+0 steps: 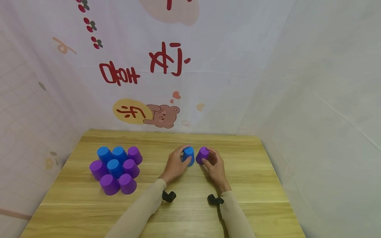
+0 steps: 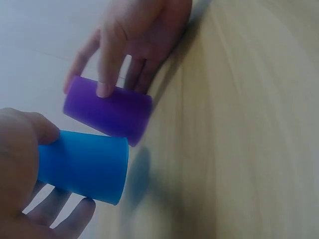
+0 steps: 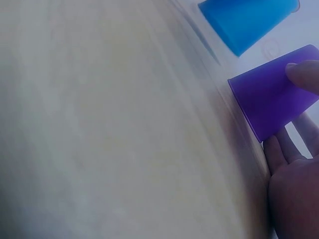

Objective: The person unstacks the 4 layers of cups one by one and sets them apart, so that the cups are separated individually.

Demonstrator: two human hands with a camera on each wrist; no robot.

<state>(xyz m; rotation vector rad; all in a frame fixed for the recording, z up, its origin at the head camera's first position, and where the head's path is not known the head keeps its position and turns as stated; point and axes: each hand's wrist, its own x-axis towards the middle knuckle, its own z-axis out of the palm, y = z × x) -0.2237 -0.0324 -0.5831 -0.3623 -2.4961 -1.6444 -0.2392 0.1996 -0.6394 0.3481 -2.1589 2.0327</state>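
Note:
My left hand (image 1: 176, 164) grips a blue cup (image 1: 188, 156), upside down, with the thumb on its near side and fingers around the far side. In the left wrist view this blue cup (image 2: 87, 166) hangs a little above the table, its shadow beneath. Just to the right, my right hand (image 1: 216, 167) holds a purple cup (image 1: 202, 155), also mouth down, between thumb and fingers. The right wrist view shows the purple cup (image 3: 274, 94) with its rim close to the tabletop. A narrow gap separates the two cups in the head view.
On the left of the wooden table (image 1: 190, 215) stands a cluster of upside-down cups, several purple (image 1: 109, 184) and 3 blue (image 1: 115, 169). White printed cloth (image 1: 223, 99) rises behind the table, and a plain white sheet (image 1: 327, 132) hangs along the right side.

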